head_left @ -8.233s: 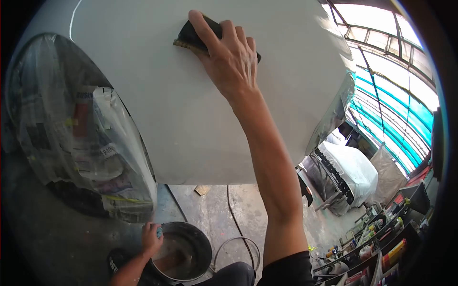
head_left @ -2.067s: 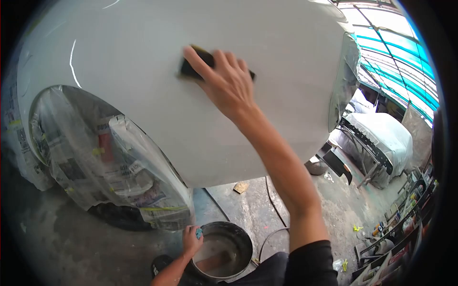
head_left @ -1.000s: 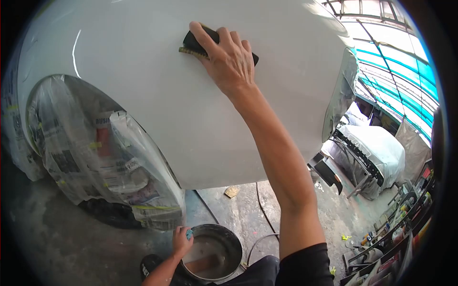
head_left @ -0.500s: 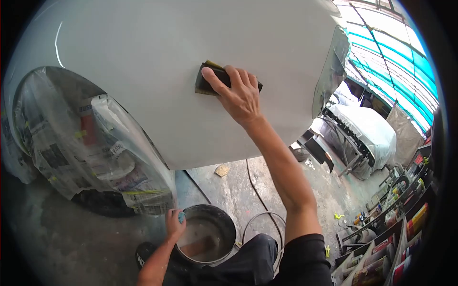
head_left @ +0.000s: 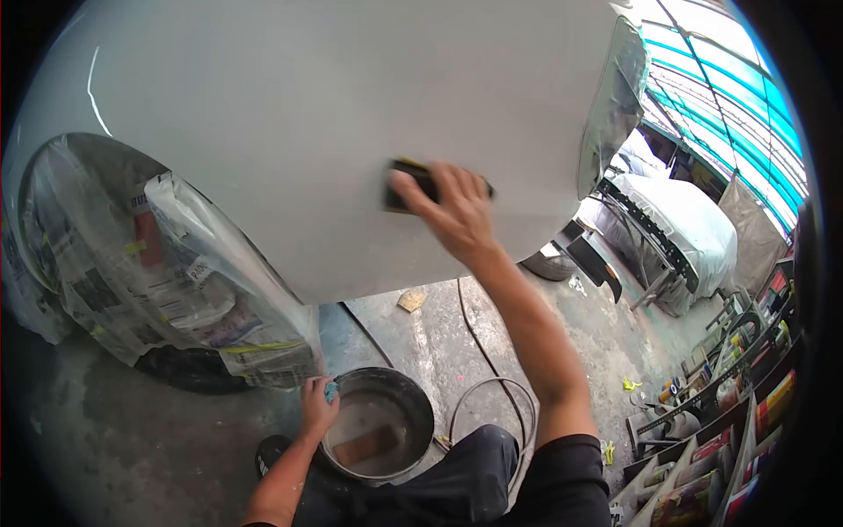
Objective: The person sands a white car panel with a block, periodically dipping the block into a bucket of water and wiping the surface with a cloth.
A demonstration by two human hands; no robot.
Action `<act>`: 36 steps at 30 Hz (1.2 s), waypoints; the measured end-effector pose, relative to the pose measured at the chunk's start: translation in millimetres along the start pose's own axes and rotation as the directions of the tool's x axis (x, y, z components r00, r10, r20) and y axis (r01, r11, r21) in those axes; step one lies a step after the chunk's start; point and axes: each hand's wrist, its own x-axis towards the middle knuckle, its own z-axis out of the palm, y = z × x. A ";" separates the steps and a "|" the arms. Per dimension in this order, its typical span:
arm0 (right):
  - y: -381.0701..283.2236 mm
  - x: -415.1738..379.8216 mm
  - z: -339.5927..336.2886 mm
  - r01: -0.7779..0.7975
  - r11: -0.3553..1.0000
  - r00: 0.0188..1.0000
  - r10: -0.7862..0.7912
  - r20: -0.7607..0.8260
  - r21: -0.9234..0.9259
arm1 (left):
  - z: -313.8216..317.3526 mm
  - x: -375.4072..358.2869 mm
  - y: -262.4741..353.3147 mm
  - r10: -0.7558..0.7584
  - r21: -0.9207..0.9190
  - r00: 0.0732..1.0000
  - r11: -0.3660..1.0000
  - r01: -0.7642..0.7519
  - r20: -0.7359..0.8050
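My right hand (head_left: 458,209) is closed around a black sanding block (head_left: 421,182), pressed flat to the grey car body panel (head_left: 290,176); a thin yellowish edge shows along the block, and both are a little blurred. Down at the left, my left hand (head_left: 318,406) is closed on a small blue-green cloth or sponge (head_left: 331,392), mostly hidden by the fingers. That hand is at the rim of a black bucket (head_left: 425,386) of murky water. A brownish rectangular block (head_left: 367,445) lies in the water.
Newspaper and plastic sheeting (head_left: 189,290) cover the wheel at left. A dark hose (head_left: 479,347) and a yellowish scrap (head_left: 412,301) lie on the concrete floor. Cans and bottles fill a rack (head_left: 702,457) at right. Behind it stands a car under white sheeting (head_left: 680,220).
My right hand has moved the sanding block down and slightly right along the panel. My left hand stays by the bucket rim with the blue-green piece. The view has shifted slightly.
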 end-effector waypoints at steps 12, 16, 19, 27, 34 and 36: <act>-24.3 21.4 9.8 -0.085 0.996 0.987 0.084 -0.140 -0.002 | -1.1 1.0 0.6 0.026 0.038 1.000 0.999 -0.026 -0.002; -12.8 -30.8 4.7 -0.162 0.980 0.984 0.152 -0.093 -0.114 | 6.7 2.3 -3.1 -0.004 0.012 1.000 1.000 0.004 0.000; -34.7 9.0 20.8 -0.170 0.979 0.976 0.152 -0.158 -0.111 | 0.5 1.2 3.3 -0.026 0.027 1.000 0.999 0.026 0.013; -4.7 -36.8 8.4 -0.166 0.979 0.982 0.155 -0.106 -0.115 | 0.0 6.6 6.0 -0.022 0.034 1.000 0.999 0.022 0.008; -31.0 77.8 13.3 -0.059 0.998 0.989 0.060 -0.134 0.015 | 2.5 0.7 -2.5 -0.007 0.067 1.000 0.998 0.006 0.006; 0.0 36.0 5.8 0.008 0.999 0.992 -0.014 -0.123 -0.051 | 2.3 -0.4 -3.6 -0.006 0.062 1.000 0.998 0.006 -0.005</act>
